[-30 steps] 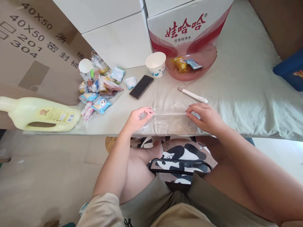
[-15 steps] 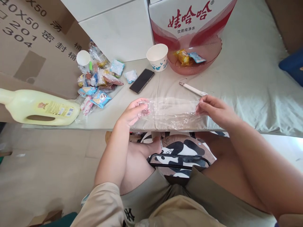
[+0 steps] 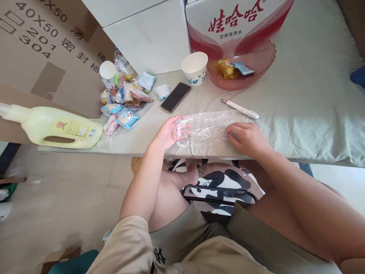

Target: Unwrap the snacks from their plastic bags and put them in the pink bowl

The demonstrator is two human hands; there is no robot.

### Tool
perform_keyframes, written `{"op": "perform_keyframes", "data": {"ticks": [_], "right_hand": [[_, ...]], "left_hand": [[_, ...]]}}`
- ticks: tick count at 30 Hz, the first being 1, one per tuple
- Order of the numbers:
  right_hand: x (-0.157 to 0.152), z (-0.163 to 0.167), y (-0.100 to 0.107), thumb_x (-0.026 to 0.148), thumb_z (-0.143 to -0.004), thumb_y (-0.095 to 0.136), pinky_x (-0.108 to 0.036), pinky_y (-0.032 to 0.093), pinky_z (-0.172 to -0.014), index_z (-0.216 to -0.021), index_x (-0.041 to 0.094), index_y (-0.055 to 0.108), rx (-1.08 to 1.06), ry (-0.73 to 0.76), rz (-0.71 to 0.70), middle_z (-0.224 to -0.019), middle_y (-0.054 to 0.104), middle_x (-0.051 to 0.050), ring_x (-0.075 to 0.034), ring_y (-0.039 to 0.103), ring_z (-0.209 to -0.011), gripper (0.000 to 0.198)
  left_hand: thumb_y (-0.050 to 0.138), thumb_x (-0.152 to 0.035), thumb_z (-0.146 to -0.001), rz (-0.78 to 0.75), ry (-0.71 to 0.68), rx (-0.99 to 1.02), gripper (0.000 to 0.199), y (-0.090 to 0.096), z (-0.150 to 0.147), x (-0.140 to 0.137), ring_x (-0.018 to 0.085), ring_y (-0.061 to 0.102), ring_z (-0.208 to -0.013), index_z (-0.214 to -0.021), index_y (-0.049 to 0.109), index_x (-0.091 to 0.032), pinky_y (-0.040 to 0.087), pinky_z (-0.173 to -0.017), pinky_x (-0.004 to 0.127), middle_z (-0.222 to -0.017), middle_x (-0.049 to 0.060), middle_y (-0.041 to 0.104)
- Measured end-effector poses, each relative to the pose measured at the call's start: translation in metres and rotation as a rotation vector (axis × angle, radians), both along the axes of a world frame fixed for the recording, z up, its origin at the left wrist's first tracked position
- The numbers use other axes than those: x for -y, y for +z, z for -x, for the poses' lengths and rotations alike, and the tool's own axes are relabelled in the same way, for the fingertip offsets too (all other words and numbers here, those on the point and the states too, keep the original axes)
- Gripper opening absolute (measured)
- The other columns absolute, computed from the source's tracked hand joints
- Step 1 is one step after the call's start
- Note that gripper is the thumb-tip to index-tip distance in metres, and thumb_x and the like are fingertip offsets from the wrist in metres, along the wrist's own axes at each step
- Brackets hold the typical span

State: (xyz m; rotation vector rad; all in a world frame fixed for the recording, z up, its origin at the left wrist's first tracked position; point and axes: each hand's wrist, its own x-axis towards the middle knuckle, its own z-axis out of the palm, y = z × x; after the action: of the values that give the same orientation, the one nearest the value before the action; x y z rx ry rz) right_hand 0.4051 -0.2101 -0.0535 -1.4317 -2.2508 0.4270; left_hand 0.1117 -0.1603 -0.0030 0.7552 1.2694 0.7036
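A clear plastic bag (image 3: 209, 127) lies crinkled and stretched sideways over the near edge of the cloth-covered table. At its left end is my left hand (image 3: 173, 132), fingers extended and spread; they show through the clear film, and the hand seems to be inside the bag or behind it. My right hand (image 3: 246, 139) lies over the bag's right end, palm down, with fingers curled and pinching the film. Just beyond the bag rests a slim white pen-like tool (image 3: 240, 108). Further left, a black phone (image 3: 176, 97) lies flat.
Wrapped snacks (image 3: 125, 97) are heaped at left beside a paper cup (image 3: 107, 70). A yellow bottle (image 3: 65, 127) lies on its side. Behind stand a paper bowl (image 3: 195, 68) and a pink bowl (image 3: 242, 72) holding snack packets, before a red-and-white box (image 3: 236, 23).
My right hand has moved left and turned palm down over the bag. My left hand's fingers have spread out in the film. The view has shifted slightly left.
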Motion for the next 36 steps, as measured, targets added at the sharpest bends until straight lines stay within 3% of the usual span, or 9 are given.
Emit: {"op": "perform_keyframes", "data": {"ticks": [4, 8, 10, 12, 17, 23, 29, 32, 36], "right_hand": [[-0.005, -0.007, 0.009, 0.031, -0.095, 0.045, -0.038, 0.048, -0.071, -0.1, 0.024, 0.065, -0.013, -0.222, 0.081, -0.087, 0.074, -0.009, -0.027, 0.067, -0.076, 0.022], [-0.005, -0.007, 0.012, 0.031, -0.092, 0.047, -0.035, 0.041, -0.058, -0.095, 0.025, 0.063, -0.057, -0.264, 0.107, -0.077, 0.072, -0.007, -0.024, 0.061, -0.062, 0.018], [-0.005, -0.006, 0.009, 0.031, -0.091, 0.047, -0.034, 0.04, -0.057, -0.092, 0.025, 0.063, -0.058, -0.243, 0.117, -0.073, 0.071, -0.006, -0.024, 0.061, -0.061, 0.018], [-0.005, -0.006, 0.007, 0.032, -0.09, 0.047, -0.034, 0.04, -0.057, -0.091, 0.024, 0.064, -0.043, -0.229, 0.133, -0.073, 0.071, -0.006, -0.025, 0.061, -0.063, 0.019], [-0.005, -0.008, 0.006, 0.033, -0.089, 0.046, -0.033, 0.039, -0.056, -0.089, 0.024, 0.064, -0.027, -0.212, 0.153, -0.065, 0.066, -0.005, -0.023, 0.059, -0.059, 0.021], [-0.006, -0.008, 0.006, 0.032, -0.089, 0.046, -0.033, 0.039, -0.056, -0.086, 0.023, 0.064, -0.043, -0.199, 0.138, -0.062, 0.063, -0.004, -0.022, 0.055, -0.056, 0.02], [-0.006, -0.007, 0.008, 0.032, -0.088, 0.046, -0.033, 0.04, -0.057, -0.088, 0.023, 0.064, -0.041, -0.217, 0.176, -0.065, 0.066, -0.005, -0.022, 0.055, -0.057, 0.02], [-0.006, -0.008, 0.009, 0.032, -0.087, 0.047, -0.033, 0.039, -0.055, -0.085, 0.024, 0.063, -0.061, -0.21, 0.169, -0.061, 0.063, -0.004, -0.02, 0.053, -0.053, 0.018], [-0.006, -0.009, 0.01, 0.031, -0.087, 0.047, -0.032, 0.038, -0.053, -0.084, 0.024, 0.062, -0.08, -0.199, 0.177, -0.058, 0.061, -0.002, -0.02, 0.052, -0.051, 0.017]], "left_hand": [[0.053, -0.04, -0.083, -0.192, -0.148, -0.044, 0.052, 0.0, 0.011, 0.003, 0.027, 0.074, -0.095, -0.132, 0.055, -0.024, 0.062, -0.077, 0.042, -0.11, 0.01, 0.073], [0.07, -0.026, -0.073, -0.496, -0.291, -0.259, 0.077, -0.01, 0.013, 0.007, 0.027, 0.065, -0.12, -0.146, 0.045, -0.033, 0.059, -0.091, 0.04, -0.146, 0.009, 0.055], [0.074, -0.025, -0.072, -0.612, -0.291, -0.422, 0.075, -0.017, 0.009, 0.006, 0.026, 0.058, -0.129, -0.142, 0.05, -0.032, 0.055, -0.097, 0.037, -0.154, 0.008, 0.047], [0.073, -0.026, -0.075, -0.67, -0.263, -0.559, 0.056, -0.023, 0.004, 0.004, 0.025, 0.06, -0.124, -0.13, 0.061, -0.025, 0.053, -0.098, 0.036, -0.143, 0.009, 0.058], [0.066, -0.029, -0.083, -0.689, -0.08, -0.646, 0.018, -0.024, 0.007, -0.005, 0.018, 0.068, -0.086, -0.094, 0.074, -0.017, 0.054, -0.084, 0.033, -0.089, 0.006, 0.075], [0.066, -0.034, -0.083, -0.607, 0.101, -0.398, 0.024, -0.02, 0.035, -0.008, 0.016, 0.07, -0.08, -0.099, 0.072, -0.018, 0.057, -0.081, 0.032, -0.087, 0.005, 0.074], [0.071, -0.018, -0.073, -0.674, -0.268, -0.611, 0.062, -0.028, 0.025, -0.004, 0.02, 0.063, -0.115, -0.134, 0.059, -0.024, 0.053, -0.096, 0.032, -0.133, 0.008, 0.065], [0.067, -0.028, -0.081, -0.746, -0.316, -0.727, 0.036, -0.029, 0.012, -0.005, 0.021, 0.064, -0.107, -0.116, 0.071, -0.02, 0.053, -0.094, 0.034, -0.117, 0.008, 0.07], [0.057, -0.042, -0.088, -0.7, -0.094, -0.495, 0.028, -0.023, 0.01, -0.008, 0.02, 0.067, -0.098, -0.094, 0.073, -0.019, 0.056, -0.086, 0.033, -0.104, 0.008, 0.071]]}}
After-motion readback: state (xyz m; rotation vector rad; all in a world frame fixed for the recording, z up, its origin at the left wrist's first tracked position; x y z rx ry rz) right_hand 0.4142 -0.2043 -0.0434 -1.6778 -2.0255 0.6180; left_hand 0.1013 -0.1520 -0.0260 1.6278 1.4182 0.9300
